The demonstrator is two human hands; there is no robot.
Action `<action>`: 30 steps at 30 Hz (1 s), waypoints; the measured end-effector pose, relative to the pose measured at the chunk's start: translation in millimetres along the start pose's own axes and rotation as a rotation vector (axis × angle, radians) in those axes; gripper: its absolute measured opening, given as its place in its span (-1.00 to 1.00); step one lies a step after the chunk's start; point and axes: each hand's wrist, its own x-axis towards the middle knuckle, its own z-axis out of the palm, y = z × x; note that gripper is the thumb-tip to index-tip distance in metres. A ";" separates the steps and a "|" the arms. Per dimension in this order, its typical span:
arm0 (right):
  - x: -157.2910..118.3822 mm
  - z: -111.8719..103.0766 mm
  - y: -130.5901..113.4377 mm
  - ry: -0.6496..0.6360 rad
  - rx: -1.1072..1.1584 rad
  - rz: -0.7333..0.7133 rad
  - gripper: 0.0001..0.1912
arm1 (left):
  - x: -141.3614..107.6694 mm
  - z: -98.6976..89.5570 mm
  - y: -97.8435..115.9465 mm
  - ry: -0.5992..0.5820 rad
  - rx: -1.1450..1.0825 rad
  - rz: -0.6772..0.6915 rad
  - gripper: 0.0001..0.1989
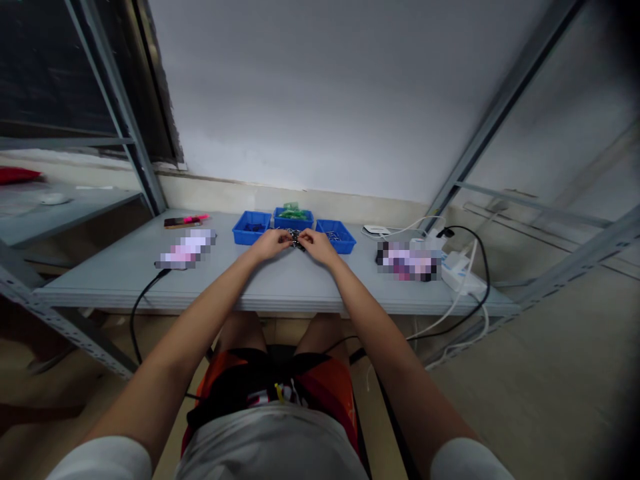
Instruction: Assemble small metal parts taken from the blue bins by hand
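My left hand and my right hand meet near the middle of the grey table. Between their fingertips are small dark and shiny metallic pieces, too small to make out singly. The fingers of both hands are bent and pinched round these pieces. Just behind my hands stand three blue trays: the left tray holds dark blue items, the middle tray holds green packets, and the right tray holds thin metallic and blue pieces.
A blurred-out device with a black cable lies on the left. Farther back is a dark object with a pink item. At the right are another blurred-out device, a white power strip and cables. Metal posts flank the table.
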 end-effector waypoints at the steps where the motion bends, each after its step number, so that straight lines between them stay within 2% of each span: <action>1: 0.1 0.2 0.4 0.001 0.001 -0.001 -0.86 | -0.1 0.0 -0.3 0.001 -0.005 0.004 -0.75; 13: 0.1 0.0 2.0 0.002 0.002 0.001 -0.85 | -0.3 -1.9 2.4 0.036 -0.004 -0.008 -0.77; 18: -0.4 2.0 6.0 -0.047 -0.008 -0.014 -0.83 | -0.1 -1.4 3.3 0.085 -0.032 0.020 -0.77; 30: -2.3 2.8 3.2 -0.117 -0.056 -0.010 -0.81 | 0.1 0.0 1.7 0.084 -0.010 0.107 -0.74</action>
